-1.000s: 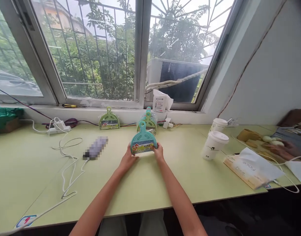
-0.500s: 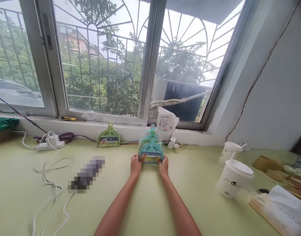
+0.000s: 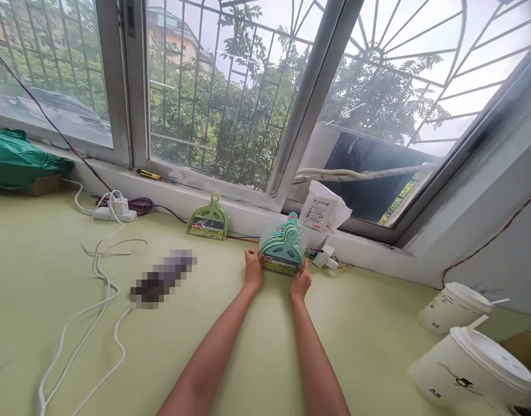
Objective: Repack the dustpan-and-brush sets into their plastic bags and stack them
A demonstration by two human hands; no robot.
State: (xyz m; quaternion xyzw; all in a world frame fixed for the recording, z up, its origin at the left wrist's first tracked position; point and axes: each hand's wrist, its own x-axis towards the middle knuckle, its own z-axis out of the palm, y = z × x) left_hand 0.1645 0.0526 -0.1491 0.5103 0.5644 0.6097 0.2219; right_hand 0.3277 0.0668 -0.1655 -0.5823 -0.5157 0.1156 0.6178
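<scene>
A row of wrapped dustpan-and-brush sets stands upright on the green table near the window sill, teal one in front. My left hand grips the row's left edge, and my right hand grips its right edge, low down. Both hands have their fingers pressed on the packs; some fingertips are hidden behind them. To the left, a single green dustpan set leans by the sill, touched by neither hand.
White cups with lids stand at the right. A white power strip and cables lie left, near a pixelated object. A plug adapter sits just right of the row. A screwdriver and white packet rest on the sill.
The view has turned right-side down, tilting the scene. Both hands still hold the row, whose front packs now look closer together and angled against the ones behind.
</scene>
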